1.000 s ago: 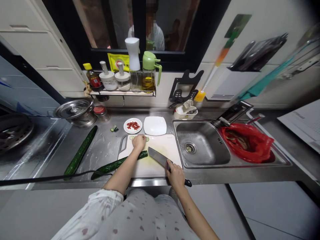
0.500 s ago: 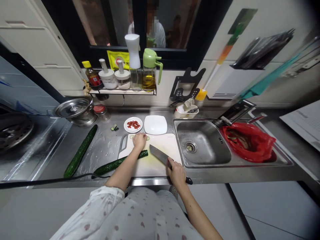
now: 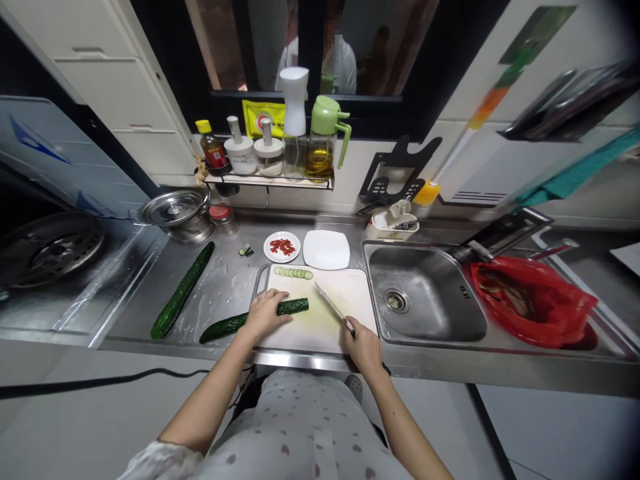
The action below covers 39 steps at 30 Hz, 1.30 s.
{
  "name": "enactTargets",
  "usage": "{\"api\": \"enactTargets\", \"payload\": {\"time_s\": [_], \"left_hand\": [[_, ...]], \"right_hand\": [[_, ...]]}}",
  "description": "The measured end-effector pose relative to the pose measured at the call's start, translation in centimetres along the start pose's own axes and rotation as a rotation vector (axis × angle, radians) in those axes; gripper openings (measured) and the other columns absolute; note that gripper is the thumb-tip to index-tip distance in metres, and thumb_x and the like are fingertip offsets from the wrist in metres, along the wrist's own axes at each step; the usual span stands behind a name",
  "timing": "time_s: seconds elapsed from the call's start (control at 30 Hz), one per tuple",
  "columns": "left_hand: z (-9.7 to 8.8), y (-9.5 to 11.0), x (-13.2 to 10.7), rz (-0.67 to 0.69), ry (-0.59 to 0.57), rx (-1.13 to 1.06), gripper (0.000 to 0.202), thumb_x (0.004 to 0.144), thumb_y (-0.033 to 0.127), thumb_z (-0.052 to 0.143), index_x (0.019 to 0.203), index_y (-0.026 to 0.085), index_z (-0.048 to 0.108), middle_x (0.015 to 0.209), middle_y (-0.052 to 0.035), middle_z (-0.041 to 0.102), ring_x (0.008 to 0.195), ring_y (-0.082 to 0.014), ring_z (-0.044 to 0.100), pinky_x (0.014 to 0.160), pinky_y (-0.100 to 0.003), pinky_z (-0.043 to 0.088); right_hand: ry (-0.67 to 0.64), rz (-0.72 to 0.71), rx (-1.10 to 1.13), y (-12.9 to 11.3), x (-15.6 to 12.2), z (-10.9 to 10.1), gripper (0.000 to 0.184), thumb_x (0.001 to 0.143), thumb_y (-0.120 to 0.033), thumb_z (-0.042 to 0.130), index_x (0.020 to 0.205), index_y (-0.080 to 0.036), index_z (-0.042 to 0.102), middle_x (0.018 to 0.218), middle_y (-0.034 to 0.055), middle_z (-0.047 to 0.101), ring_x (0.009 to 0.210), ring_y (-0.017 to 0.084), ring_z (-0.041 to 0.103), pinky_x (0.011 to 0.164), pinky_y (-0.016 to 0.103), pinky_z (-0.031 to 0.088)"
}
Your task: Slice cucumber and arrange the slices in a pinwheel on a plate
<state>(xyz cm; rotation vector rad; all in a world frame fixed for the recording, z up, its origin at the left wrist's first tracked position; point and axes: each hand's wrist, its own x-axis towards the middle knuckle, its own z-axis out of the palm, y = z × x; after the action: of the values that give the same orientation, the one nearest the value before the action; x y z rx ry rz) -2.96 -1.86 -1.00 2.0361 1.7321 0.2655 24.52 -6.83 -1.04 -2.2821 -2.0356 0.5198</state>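
My left hand (image 3: 265, 315) is closed over a cut cucumber (image 3: 294, 306), whose trimmed end points right on the white cutting board (image 3: 320, 337). The rest of that cucumber reaches past the board's left edge onto the steel counter. In my right hand (image 3: 364, 347) is the handle of a kitchen knife (image 3: 331, 303); its blade slants up and left over the board, apart from the cucumber. A row of thin cucumber slices (image 3: 294, 273) lies along the board's far left edge. Farther left, a whole cucumber (image 3: 183, 291) rests on the counter.
Behind the board are a plate of chopped red pieces (image 3: 282, 247) and a white dish (image 3: 327, 249). The sink (image 3: 425, 293) adjoins on the right, with a red plastic bag (image 3: 533, 303) beyond it. A lidded pot (image 3: 175, 215) and a jar (image 3: 223, 221) stand back left.
My left hand has moved from the slices at the board's far edge back onto the cut cucumber. The knife stays in my right hand, its blade turned more edge-on. The view has shifted left.
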Motion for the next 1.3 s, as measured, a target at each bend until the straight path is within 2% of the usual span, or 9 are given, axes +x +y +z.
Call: {"api": "enactTargets", "payload": {"time_s": [0.1, 0.2, 0.37, 0.57, 0.83, 1.1, 1.3], "left_hand": [[-0.6, -1.9, -1.6, -0.043, -0.042, 0.04, 0.066, 0.068, 0.039, 0.074, 0.128, 0.029, 0.049, 0.125, -0.0069, 0.055, 0.118, -0.0281, 0.049, 0.096, -0.038, 0.037], [-0.9, -3.2, -2.5, -0.083, -0.088, 0.065, 0.062, 0.069, 0.035, 0.072, 0.126, 0.028, 0.048, 0.126, -0.0069, 0.053, 0.117, -0.0274, 0.049, 0.095, -0.037, 0.037], [-0.4, -3.9, -3.0, -0.094, -0.086, 0.051, 0.045, 0.075, 0.029, 0.067, 0.117, 0.027, 0.054, 0.116, -0.0051, 0.058, 0.113, -0.025, 0.052, 0.093, -0.035, 0.038], [-0.1, -4.4, -3.0, -0.085, -0.041, -0.02, 0.041, 0.075, 0.028, 0.068, 0.115, 0.027, 0.058, 0.114, -0.0039, 0.061, 0.111, -0.0229, 0.053, 0.093, -0.032, 0.04], [-1.8, -6.5, -2.2, -0.163, 0.076, -0.07, 0.048, 0.076, 0.034, 0.067, 0.123, 0.025, 0.057, 0.119, -0.0055, 0.061, 0.111, -0.0238, 0.055, 0.094, -0.032, 0.042], [-3.2, -10.4, -0.7, -0.343, 0.189, 0.044, 0.047, 0.079, 0.038, 0.064, 0.123, 0.024, 0.056, 0.117, -0.0067, 0.062, 0.108, -0.0249, 0.057, 0.089, -0.032, 0.044], [-3.7, -12.2, 0.4, -0.483, 0.203, 0.133, 0.047, 0.079, 0.043, 0.061, 0.123, 0.025, 0.056, 0.117, -0.0085, 0.062, 0.11, -0.0268, 0.056, 0.086, -0.033, 0.044]], "right_hand": [[-0.017, 0.007, -0.009, 0.0, 0.2, 0.0, 0.036, 0.094, -0.033, 0.041, 0.124, -0.025, 0.059, 0.104, 0.0074, 0.071, 0.09, 0.019, 0.066, 0.073, 0.025, 0.038], [-0.047, 0.032, -0.031, -0.1, 0.4, 0.0, 0.037, 0.094, -0.035, 0.041, 0.126, -0.026, 0.058, 0.104, 0.0077, 0.071, 0.091, 0.02, 0.066, 0.073, 0.025, 0.038], [-0.068, 0.067, -0.042, -0.2, 0.7, 0.3, 0.039, 0.095, -0.038, 0.036, 0.125, -0.024, 0.059, 0.101, 0.0098, 0.071, 0.092, 0.022, 0.066, 0.074, 0.027, 0.04], [-0.068, 0.069, -0.033, -0.1, 1.0, 0.5, 0.04, 0.095, -0.039, 0.035, 0.124, -0.025, 0.059, 0.1, 0.0106, 0.071, 0.092, 0.023, 0.066, 0.075, 0.029, 0.041], [-0.077, 0.099, -0.043, -0.2, 1.1, 0.4, 0.042, 0.095, -0.04, 0.033, 0.125, -0.024, 0.059, 0.1, 0.0119, 0.071, 0.092, 0.023, 0.065, 0.075, 0.029, 0.041], [-0.072, 0.08, -0.055, -0.2, 1.0, 0.6, 0.041, 0.096, -0.04, 0.033, 0.123, -0.025, 0.06, 0.098, 0.0109, 0.071, 0.088, 0.022, 0.066, 0.073, 0.028, 0.04], [-0.066, 0.063, -0.068, -0.1, 1.1, 0.7, 0.039, 0.096, -0.038, 0.034, 0.121, -0.024, 0.061, 0.096, 0.0102, 0.071, 0.086, 0.021, 0.066, 0.071, 0.027, 0.038]]}}
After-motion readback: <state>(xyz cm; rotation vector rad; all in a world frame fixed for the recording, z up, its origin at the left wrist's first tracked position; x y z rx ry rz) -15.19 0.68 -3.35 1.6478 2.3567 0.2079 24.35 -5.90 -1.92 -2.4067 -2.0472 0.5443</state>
